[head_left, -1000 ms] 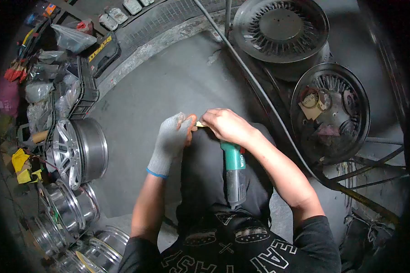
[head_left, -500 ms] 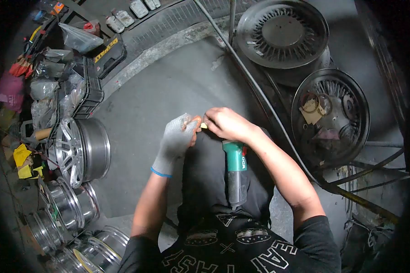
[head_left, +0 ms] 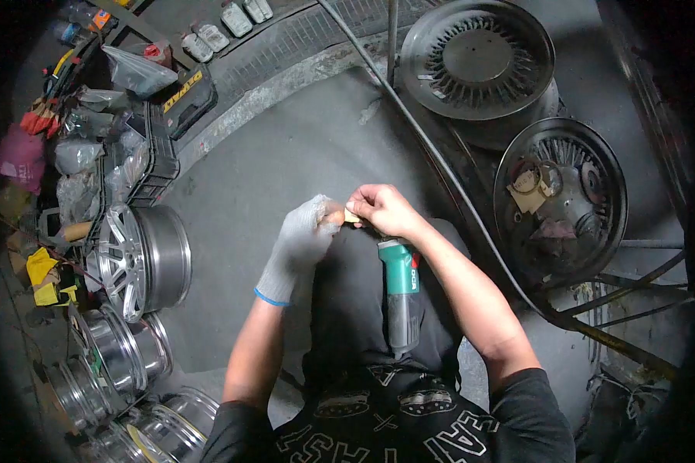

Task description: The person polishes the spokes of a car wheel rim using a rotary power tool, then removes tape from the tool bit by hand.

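Note:
My left hand (head_left: pixel 305 231) wears a grey knitted glove with a blue cuff; its bare fingertips are pinched on a small yellowish piece (head_left: pixel 350 217). My right hand (head_left: pixel 386 211), bare, pinches the same piece from the other side, thumb and fingers together. The two hands nearly touch above my knees. A green and black power tool (head_left: pixel 398 270) lies on my lap just below the right hand, its black end toward my shirt. Its head is partly hidden behind the right hand.
Silver wheel rims (head_left: pixel 156 258) stand and lie at the left. Behind them are a crate (head_left: pixel 161 158) of plastic bags and a DeWalt case (head_left: pixel 187 100). At the right are two dark round dishes (head_left: pixel 561 202), one holding discs, and a long metal bar (head_left: pixel 440 158).
The fingers of both hands have shifted around the small yellowish piece, and the left hand has turned and moved slightly right. The view has shifted a little. The tool stays on my lap.

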Demonstrator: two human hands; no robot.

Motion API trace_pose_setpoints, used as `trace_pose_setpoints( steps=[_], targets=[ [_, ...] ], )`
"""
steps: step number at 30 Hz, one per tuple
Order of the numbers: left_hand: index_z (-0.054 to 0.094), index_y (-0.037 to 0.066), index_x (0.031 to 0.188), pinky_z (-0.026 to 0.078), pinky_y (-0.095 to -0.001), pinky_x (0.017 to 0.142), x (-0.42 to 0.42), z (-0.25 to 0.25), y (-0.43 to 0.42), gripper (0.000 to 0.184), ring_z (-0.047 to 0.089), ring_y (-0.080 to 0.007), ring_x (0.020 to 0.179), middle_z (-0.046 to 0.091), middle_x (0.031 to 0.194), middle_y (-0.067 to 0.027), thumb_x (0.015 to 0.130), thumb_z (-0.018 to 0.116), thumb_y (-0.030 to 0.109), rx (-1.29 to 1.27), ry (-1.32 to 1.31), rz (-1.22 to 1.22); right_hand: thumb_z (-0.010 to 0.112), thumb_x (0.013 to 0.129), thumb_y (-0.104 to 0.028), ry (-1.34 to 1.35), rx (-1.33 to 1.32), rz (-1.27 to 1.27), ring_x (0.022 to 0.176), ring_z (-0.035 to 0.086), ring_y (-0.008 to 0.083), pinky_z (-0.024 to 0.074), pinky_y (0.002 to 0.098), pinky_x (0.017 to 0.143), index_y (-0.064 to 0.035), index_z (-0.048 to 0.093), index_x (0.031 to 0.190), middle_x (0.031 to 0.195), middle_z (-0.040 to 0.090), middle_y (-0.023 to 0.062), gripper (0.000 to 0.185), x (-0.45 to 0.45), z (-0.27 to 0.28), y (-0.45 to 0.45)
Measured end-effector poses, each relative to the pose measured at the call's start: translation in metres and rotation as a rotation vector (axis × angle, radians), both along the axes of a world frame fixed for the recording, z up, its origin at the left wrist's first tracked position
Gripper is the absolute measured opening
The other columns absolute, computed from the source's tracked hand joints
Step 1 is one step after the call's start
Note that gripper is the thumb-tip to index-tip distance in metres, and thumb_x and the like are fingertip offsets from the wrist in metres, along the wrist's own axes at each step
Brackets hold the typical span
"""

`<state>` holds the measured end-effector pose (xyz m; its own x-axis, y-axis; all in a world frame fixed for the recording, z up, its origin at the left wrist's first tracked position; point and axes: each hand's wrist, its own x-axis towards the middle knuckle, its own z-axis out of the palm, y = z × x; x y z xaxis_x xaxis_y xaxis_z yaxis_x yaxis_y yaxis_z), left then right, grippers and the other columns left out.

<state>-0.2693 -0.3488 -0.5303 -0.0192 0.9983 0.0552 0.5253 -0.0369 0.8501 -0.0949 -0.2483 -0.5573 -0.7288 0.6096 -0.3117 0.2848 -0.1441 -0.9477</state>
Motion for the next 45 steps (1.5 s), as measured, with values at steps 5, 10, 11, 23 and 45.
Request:
trace_pose_setpoints(
  steps=[5,10,11,23,45],
  targets=[
    [0.065,0.0,0.104,0.047,-0.0237,0.066,0.006,-0.006,-0.007,0.02,0.055,-0.0073,0.072,0.064,0.089,-0.0046,0.1,0.053,0.016,-0.063,-0.302,0.14,0.063,0.092,-0.023,-0.006,0.37,-0.054,0.069,0.067,0.0251,0.0494,0.0402,0.065,-0.0015,0.067,0.095,0.072,0.067,0.0146,0.022,-0.005,-0.01,0.007],
    [0.06,-0.001,0.113,0.052,-0.0274,0.075,-0.007,-0.015,-0.002,0.037,0.063,-0.0135,0.087,0.066,0.1,-0.008,0.104,0.044,0.031,-0.462,-0.68,0.151,0.066,0.093,-0.021,0.011,0.193,-0.107,0.06,0.06,0.0077,0.0475,0.028,0.056,-0.003,0.066,0.093,0.067,0.062,0.0023,0.018,-0.005,0.0,0.003],
    [0.06,-0.001,0.113,0.052,-0.0274,0.075,-0.008,-0.022,-0.001,0.037,0.063,-0.0135,0.087,0.066,0.1,-0.008,0.104,0.044,0.031,-0.454,-0.68,0.152,0.066,0.093,-0.021,0.014,0.199,-0.104,0.06,0.06,0.0077,0.0475,0.028,0.056,-0.003,0.066,0.093,0.067,0.062,0.0023,0.018,-0.006,-0.002,0.004],
    [0.054,-0.003,0.116,0.055,-0.0321,0.084,-0.012,-0.07,0.003,0.043,0.064,-0.0215,0.099,0.062,0.107,-0.0099,0.097,0.058,0.036,-0.038,-0.929,-0.195,0.07,0.09,-0.031,-0.04,0.065,-0.12,0.065,0.065,0.0143,0.0509,0.0324,0.061,-0.0006,0.067,0.097,0.072,0.066,0.0074,0.031,-0.001,-0.014,0.006],
    [0.06,0.008,0.081,0.047,-0.0412,0.077,0.057,-0.025,-0.049,0.009,0.06,-0.0297,0.087,0.061,0.081,-0.0078,0.086,0.067,0.012,0.279,0.2,0.353,0.066,0.087,-0.015,-0.108,0.538,0.072,0.096,0.064,0.0381,0.0515,0.0454,0.084,-0.0047,0.072,0.104,0.091,0.07,0.0183,0.02,0.023,-0.01,-0.018]
  ],
)
